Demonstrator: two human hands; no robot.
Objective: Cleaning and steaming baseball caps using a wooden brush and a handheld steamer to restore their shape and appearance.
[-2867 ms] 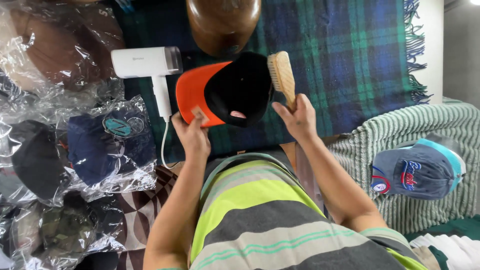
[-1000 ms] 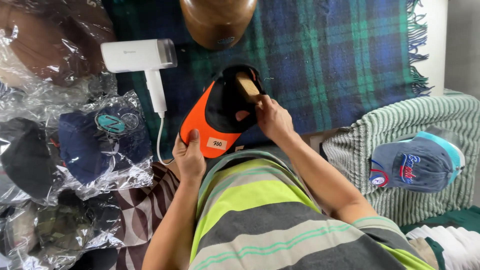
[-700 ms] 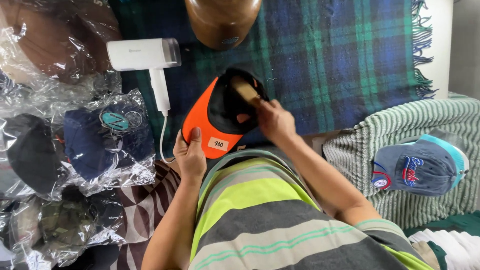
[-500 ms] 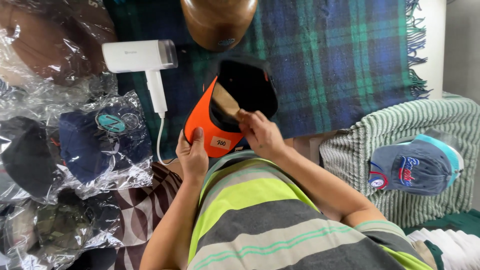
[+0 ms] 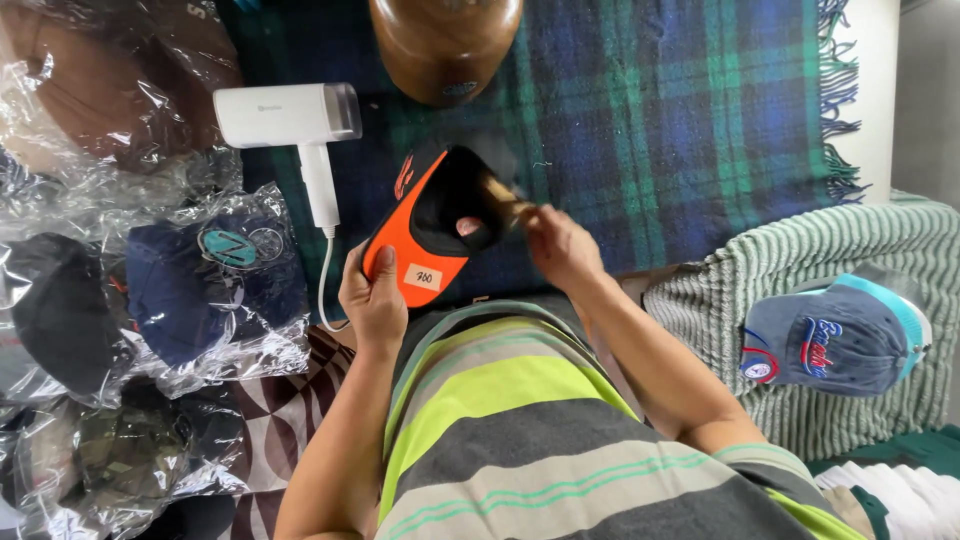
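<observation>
Left hand (image 5: 373, 300) is clamped on the orange brim of the cap (image 5: 432, 225), thumb pressed flat on top just beside a small pale sticker, fingers curled underneath, and the cap is held up above the plaid blanket (image 5: 660, 120) with its black crown tipped away from the body. Right hand (image 5: 562, 250) is closed around the handle of a wooden brush (image 5: 500, 196), the brush head blurred and tucked into the black crown at its right edge. Out from there, a white handheld steamer (image 5: 295, 125) lies on the blanket to the left of the cap, cord trailing down toward the lap. A brown wooden head form (image 5: 445, 45) stands at the top edge, just above the cap. Far left, several caps sit wrapped in clear plastic bags (image 5: 130, 280). Over on the right, a blue cap (image 5: 835, 340) rests on a green ribbed throw (image 5: 720, 300), well apart from both hands.
</observation>
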